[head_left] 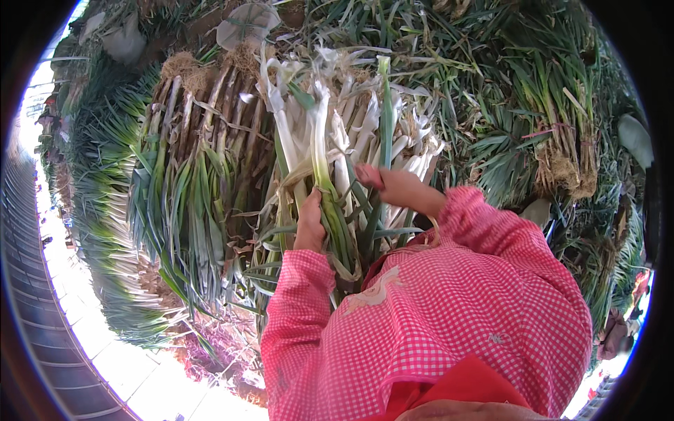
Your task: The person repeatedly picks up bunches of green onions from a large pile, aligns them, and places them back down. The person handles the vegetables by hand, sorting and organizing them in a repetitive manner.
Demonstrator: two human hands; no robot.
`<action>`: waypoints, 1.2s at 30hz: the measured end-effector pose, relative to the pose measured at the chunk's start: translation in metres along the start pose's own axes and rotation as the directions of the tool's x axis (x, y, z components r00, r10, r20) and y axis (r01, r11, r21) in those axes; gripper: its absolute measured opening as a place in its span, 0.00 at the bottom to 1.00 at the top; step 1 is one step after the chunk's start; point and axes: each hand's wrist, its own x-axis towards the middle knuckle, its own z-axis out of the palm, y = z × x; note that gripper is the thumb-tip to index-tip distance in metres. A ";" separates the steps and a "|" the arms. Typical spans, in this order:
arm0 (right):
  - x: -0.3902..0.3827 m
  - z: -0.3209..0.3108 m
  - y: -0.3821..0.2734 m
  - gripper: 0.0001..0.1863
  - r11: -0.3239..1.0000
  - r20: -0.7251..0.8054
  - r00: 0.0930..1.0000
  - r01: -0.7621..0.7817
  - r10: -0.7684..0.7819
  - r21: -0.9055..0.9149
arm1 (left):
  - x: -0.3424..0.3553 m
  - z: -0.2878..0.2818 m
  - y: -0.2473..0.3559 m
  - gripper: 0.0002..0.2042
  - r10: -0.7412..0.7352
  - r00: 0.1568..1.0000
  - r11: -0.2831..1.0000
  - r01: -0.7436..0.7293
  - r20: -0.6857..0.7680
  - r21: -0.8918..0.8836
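Observation:
In front of me is a heap of large green onions (361, 130), their peeled white ends pointing away from me. My left hand (310, 223) is wrapped round the green part of one green onion (320, 133), whose clean white shaft points up and away. To its right, my right hand (401, 189) is closed and slightly smeared by motion. A reddish tip shows at its front, and I cannot make out what it holds, if anything. Loose green leaves hang between the two hands and my lap.
Unpeeled green onions (203, 133) with brown roots lie at the left. Beyond them runs a long row of green onions (116, 210). A bundle tied with a pink band (551, 131) lies at the right. Torn leaves (421, 42) cover the far side. Pale plastic (247, 27) lies at the back.

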 end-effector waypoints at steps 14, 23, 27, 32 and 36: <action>-0.059 0.037 0.013 0.22 0.993 0.179 0.979 0.105 -0.094 -0.056 | -0.008 0.014 -0.022 0.15 0.219 0.953 0.973 -0.228 -0.207 -0.021; -0.073 0.056 0.019 0.16 0.995 0.236 0.971 0.044 -0.023 -0.086 | 0.006 0.010 -0.031 0.13 0.308 0.901 0.918 -0.365 -0.307 -0.152; -0.069 0.058 0.028 0.14 0.999 -0.067 0.997 -0.035 0.032 -0.037 | -0.018 0.023 -0.036 0.17 0.595 0.796 0.741 -0.488 -0.112 0.461; -0.060 0.061 0.032 0.19 0.997 0.047 0.997 -0.055 0.057 -0.051 | -0.023 0.030 -0.033 0.22 0.667 0.745 0.412 -0.363 -0.006 0.836; -0.033 0.038 0.008 0.21 0.997 0.013 0.997 -0.079 0.080 -0.017 | -0.020 0.010 -0.025 0.18 0.411 0.911 0.810 -0.373 0.015 0.453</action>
